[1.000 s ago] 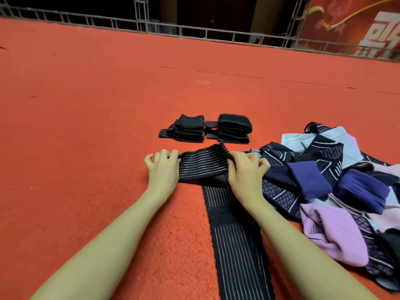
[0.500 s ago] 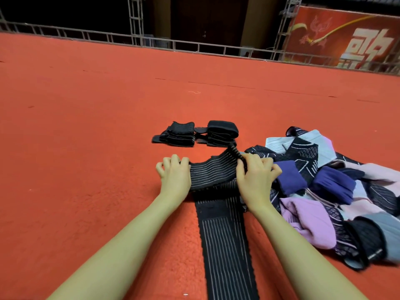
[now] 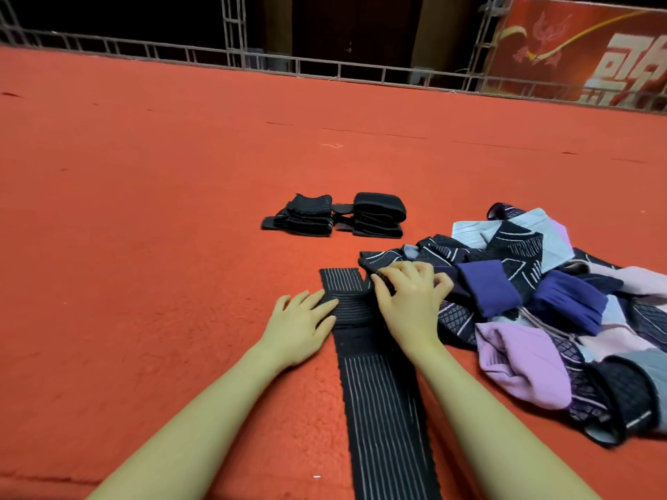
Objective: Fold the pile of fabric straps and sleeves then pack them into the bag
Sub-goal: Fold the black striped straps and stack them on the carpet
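Note:
A long black strap with thin pale stripes (image 3: 382,402) runs along the red carpet from the bottom edge away from me. Its far end is doubled into a flat fold (image 3: 343,286). My left hand (image 3: 301,324) lies flat, its straight fingers pressing the fold's left side. My right hand (image 3: 409,301) has curled fingers that grip the fold's right edge. A loose pile of purple, pink, grey and patterned black sleeves (image 3: 534,304) lies just to the right. Two folded black strap bundles (image 3: 335,218) sit side by side farther back. No bag is visible.
Red carpet (image 3: 144,247) covers the floor on all sides. A metal truss rail (image 3: 325,66) borders its far edge, with a red banner (image 3: 584,48) at the back right.
The far strap section that lay crosswise between my hands now lies folded in line with the strap. My left hand went from gripping its end to pressing flat; my right still grips the edge.

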Action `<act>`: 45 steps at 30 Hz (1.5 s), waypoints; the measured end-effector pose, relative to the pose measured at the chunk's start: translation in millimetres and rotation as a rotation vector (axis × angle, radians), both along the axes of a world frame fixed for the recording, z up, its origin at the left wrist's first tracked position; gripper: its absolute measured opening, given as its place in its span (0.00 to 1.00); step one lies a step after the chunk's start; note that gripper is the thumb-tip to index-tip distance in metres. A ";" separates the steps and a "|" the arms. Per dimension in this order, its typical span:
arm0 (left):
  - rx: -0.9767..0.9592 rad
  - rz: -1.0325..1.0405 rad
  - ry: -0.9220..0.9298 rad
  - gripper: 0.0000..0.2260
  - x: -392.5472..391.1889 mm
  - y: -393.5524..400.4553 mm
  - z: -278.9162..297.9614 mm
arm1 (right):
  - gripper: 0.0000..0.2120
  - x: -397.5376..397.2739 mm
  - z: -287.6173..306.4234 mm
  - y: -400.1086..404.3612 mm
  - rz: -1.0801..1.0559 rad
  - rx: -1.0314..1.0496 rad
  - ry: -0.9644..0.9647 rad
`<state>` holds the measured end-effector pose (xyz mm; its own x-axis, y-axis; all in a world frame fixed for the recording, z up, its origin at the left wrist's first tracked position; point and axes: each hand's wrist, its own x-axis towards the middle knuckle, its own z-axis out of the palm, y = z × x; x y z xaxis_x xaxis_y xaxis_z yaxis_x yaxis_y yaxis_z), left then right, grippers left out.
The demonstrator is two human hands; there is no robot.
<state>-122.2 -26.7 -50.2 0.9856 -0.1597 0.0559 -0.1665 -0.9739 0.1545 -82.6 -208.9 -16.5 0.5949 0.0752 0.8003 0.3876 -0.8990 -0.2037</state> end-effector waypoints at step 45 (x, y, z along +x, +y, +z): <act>-0.375 0.352 -0.449 0.15 -3.9 -49.0 -8.1 | 0.08 -14.5 -45.7 2.6 0.004 -0.031 0.178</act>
<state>-126.1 -75.7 -58.3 0.8435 0.2760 0.4607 0.0236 -0.8761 0.4816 -97.1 -206.2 -62.1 0.7266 0.1009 0.6796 0.3516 -0.9044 -0.2417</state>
